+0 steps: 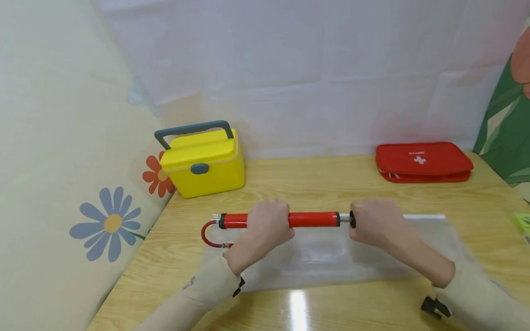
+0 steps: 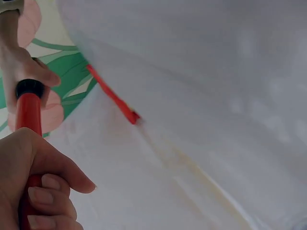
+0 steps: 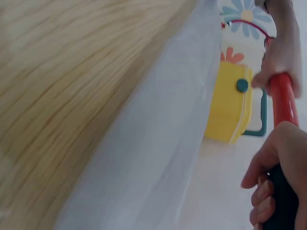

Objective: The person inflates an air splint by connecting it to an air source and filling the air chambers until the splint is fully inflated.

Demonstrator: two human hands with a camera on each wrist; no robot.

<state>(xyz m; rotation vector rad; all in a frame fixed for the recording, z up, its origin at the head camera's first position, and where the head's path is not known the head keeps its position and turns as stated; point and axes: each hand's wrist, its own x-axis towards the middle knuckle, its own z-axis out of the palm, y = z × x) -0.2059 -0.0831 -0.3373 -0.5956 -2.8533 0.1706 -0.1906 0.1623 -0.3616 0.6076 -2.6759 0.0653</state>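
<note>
A red hand pump point(image 1: 313, 219) is held level above the table in the head view. My left hand point(image 1: 270, 225) grips its red barrel, with the fingers curled round it, as the left wrist view also shows. My right hand point(image 1: 376, 223) holds the black handle point(image 3: 280, 199) at the rod end. A short length of silver rod point(image 1: 345, 217) shows between barrel and handle. From the barrel's left end a red hose point(image 1: 205, 235) loops back under the pump; its far part is hidden behind my left wrist. Below lies a clear plastic bag point(image 1: 323, 257), flat on the table.
A yellow box point(image 1: 207, 174) with a dark grey handle stands at the back left. At the back right lies a red first aid pouch point(image 1: 424, 161). A green-edged item point(image 1: 522, 223) is cut off by the right edge. White cloth point(image 1: 310, 82) hangs behind the table.
</note>
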